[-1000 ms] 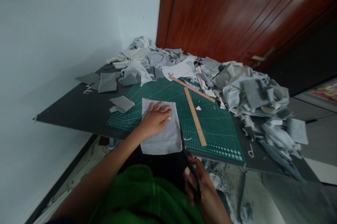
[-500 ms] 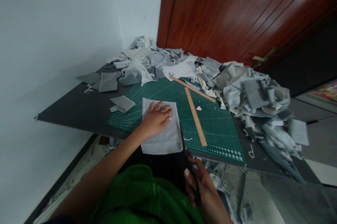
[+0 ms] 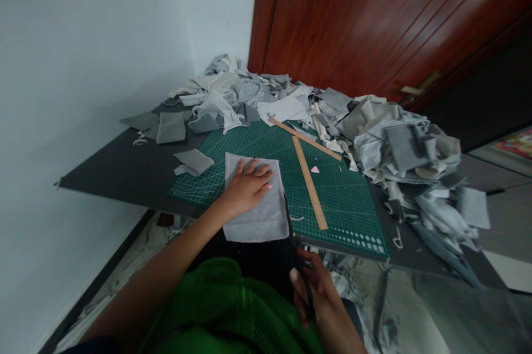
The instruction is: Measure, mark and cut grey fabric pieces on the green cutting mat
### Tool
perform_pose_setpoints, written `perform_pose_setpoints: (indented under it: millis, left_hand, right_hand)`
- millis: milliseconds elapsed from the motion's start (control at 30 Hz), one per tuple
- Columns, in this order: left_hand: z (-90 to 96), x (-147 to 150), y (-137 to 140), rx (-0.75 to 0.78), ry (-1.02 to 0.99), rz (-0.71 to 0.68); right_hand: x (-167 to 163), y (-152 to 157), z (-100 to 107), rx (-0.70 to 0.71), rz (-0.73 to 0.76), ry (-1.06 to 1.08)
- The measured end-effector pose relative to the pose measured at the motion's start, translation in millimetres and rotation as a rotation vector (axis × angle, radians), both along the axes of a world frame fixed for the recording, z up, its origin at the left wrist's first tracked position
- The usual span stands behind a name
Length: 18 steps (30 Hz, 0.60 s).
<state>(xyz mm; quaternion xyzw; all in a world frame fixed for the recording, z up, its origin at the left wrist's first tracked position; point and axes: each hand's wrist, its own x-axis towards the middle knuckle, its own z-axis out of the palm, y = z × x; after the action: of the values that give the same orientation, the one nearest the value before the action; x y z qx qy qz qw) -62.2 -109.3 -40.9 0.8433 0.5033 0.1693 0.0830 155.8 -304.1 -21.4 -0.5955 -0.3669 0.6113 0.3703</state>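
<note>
A light grey piece of cloth (image 3: 253,225), roughly rectangular, lies on the green cutting mat (image 3: 349,199), its near edge reaching past the table's front. My left hand (image 3: 248,188) rests on it with spread fingers, pressing it flat. My right hand (image 3: 318,293), low at the table's front edge, is closed around the handles of dark scissors (image 3: 291,229). Their long blades run up along the cloth's right edge. How far the blades are apart cannot be made out.
Two wooden rulers (image 3: 310,183) lie on the mat beside a pink triangular chip (image 3: 315,169). Heaps of grey fabric scraps (image 3: 399,138) line the table's back and right. A small folded grey piece (image 3: 194,162) lies left of the cloth. Behind stands a wooden door (image 3: 332,27).
Almost nothing differs. The view has shifted very slightly; the left hand stays flat on the cloth and the right hand keeps the scissors at its right edge.
</note>
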Motion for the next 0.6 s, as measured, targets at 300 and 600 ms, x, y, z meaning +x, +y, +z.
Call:
perform_pose_setpoints:
  millis: [300, 600]
  left_hand:
    - [-0.4, -0.2, 0.1, -0.001, 0.021, 0.002]
    - [-2.5, -0.7, 0.9, 0.013, 0.022, -0.007]
  right_hand:
    - [-0.9, -4.0, -0.9, 0.008, -0.005, -0.01]
    - [1.2, -4.7, -4.3, -0.009, -0.008, 0.012]
